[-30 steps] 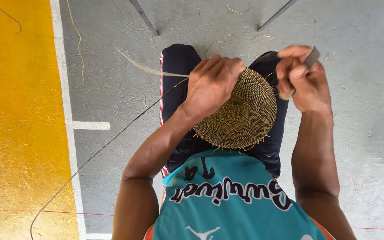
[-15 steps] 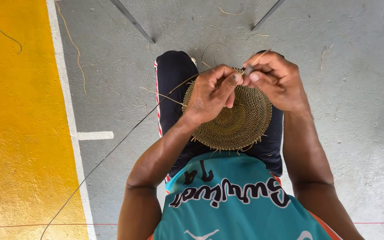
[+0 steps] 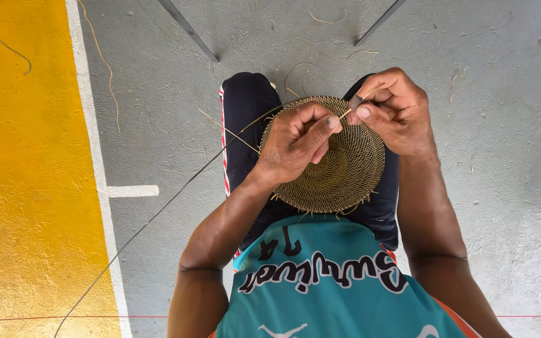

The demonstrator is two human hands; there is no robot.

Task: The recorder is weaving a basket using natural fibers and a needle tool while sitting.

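Observation:
A round woven disc of brown fibre rests on my lap, over dark trousers. My left hand lies on top of the disc and pinches its upper part between thumb and fingers. Close beside it at the disc's far rim, my right hand grips a small dark-handled pointed tool together with a thin pale straw strand. A long thin fibre runs from under my left hand out to the lower left across the floor.
Grey concrete floor lies all around, with a yellow painted area edged by a white line on the left. Two thin metal legs stand ahead. Loose straw bits lie scattered on the floor near my knees.
My right hand came down from the upper right to the disc's far rim and now meets my left hand. My left hand shifted slightly on the disc.

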